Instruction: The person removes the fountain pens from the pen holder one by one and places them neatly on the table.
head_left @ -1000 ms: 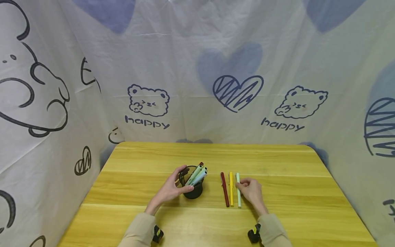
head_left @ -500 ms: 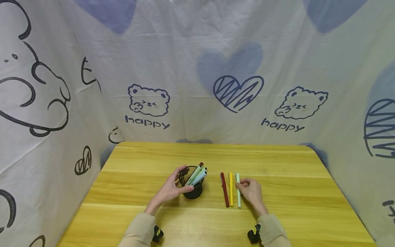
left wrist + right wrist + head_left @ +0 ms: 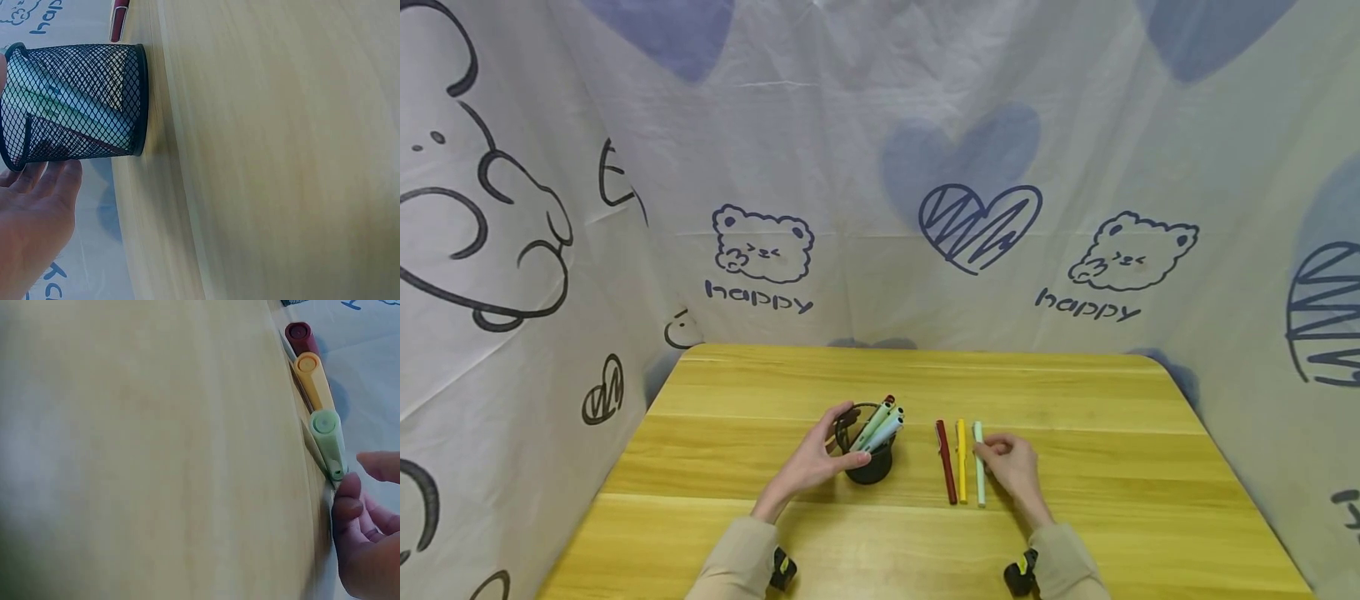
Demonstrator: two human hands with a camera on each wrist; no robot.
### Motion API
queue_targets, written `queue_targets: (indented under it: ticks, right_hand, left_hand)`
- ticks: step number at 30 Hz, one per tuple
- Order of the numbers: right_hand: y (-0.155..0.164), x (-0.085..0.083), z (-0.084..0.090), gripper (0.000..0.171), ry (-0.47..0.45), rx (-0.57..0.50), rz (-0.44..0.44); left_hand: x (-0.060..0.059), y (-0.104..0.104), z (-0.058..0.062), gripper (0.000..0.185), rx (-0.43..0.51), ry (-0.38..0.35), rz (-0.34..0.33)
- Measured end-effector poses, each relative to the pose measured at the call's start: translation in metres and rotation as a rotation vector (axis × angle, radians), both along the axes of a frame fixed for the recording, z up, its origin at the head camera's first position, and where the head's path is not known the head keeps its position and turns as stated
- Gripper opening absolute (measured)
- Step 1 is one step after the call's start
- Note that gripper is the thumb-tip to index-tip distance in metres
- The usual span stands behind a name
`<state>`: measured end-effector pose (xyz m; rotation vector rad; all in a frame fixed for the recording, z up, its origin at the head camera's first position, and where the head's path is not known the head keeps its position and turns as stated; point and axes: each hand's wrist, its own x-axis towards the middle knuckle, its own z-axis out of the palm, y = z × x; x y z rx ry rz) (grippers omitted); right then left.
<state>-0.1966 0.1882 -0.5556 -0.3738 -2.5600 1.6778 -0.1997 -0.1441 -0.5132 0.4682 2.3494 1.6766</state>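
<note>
White cloth printed with bears, hearts and the word "happy" is hung behind and beside a yellow wooden table (image 3: 1075, 400). Near the table's centre, a black mesh pen holder (image 3: 867, 454) is stood upright, with several pens (image 3: 880, 425) leaned toward 1 o'clock inside it. The left hand (image 3: 812, 462) is placed at 9 o'clock of the holder, its fingers curved around the mesh wall and its thumb laid at the near side; in the left wrist view the fingertips (image 3: 59, 172) are seen touching the rim end. At 3 o'clock of the holder, three pens are laid side by side, pointing to 12 o'clock: a red pen (image 3: 946, 462), a yellow pen (image 3: 961, 458) and a pale green pen (image 3: 979, 467). The right hand (image 3: 1011, 467) is set at 3 o'clock of the green pen, its loosely curled fingertips (image 3: 347, 487) touching that pen's barrel; a firm grip cannot be confirmed.
</note>
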Motion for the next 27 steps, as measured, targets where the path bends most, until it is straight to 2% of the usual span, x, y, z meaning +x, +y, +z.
queue_targets:
  ticks: [5, 10, 13, 17, 19, 27]
  right_hand:
    - [-0.006, 0.003, 0.007, 0.027, 0.079, -0.071, 0.008]
    - [-0.020, 0.007, 0.017, 0.026, 0.165, -0.158, 0.097]
    - [-0.031, 0.015, 0.032, 0.024, 0.214, -0.184, 0.156]
    - [-0.044, 0.018, 0.041, 0.023, 0.232, -0.205, 0.201]
    - [-0.048, 0.014, 0.036, 0.024, 0.232, -0.225, 0.225]
    - [-0.061, 0.012, 0.046, 0.029, 0.314, -0.249, 0.470]
  left_hand:
    - [-0.001, 0.000, 0.000, 0.089, 0.008, -0.006, 0.000]
    - [-0.001, 0.000, 0.001, 0.088, 0.004, -0.006, 0.000]
    - [-0.001, -0.001, 0.001, 0.088, 0.005, -0.005, -0.003]
    - [-0.001, 0.000, 0.001, 0.089, 0.008, -0.008, -0.002]
    - [-0.001, 0.000, 0.001, 0.088, 0.007, -0.007, 0.000]
    - [-0.001, 0.001, 0.000, 0.087, 0.002, -0.003, 0.003]
